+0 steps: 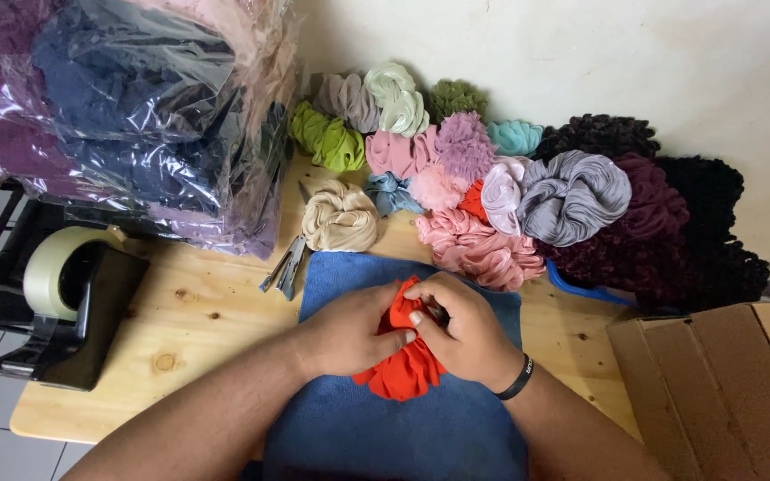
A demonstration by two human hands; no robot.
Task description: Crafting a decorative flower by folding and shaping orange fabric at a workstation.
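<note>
Red-orange fabric (407, 370), bunched and pleated, sits between both hands over a blue towel (358, 419) spread on a pale wooden table (198, 321). The left hand (349, 334) curls around the cloth's left side, fingers closed on its folds, while the right hand (465, 334) pinches the top of the bundle with thumb and fingers; a black band (519, 379) circles that wrist. Just beyond the towel's far left corner lies a metal stapler (285, 263), beside a beige fabric rosette (340, 216). Further back, a heap of gathered fabric pieces (492, 187) in pink, green, grey, teal, maroon and black rests against a cream wall (581, 53). Clear plastic bags of dark cloth (135, 107) are stacked at the far left, with a tape dispenser (73, 294) at the table's left edge. An open cardboard box (724, 383) stands at the right.
</note>
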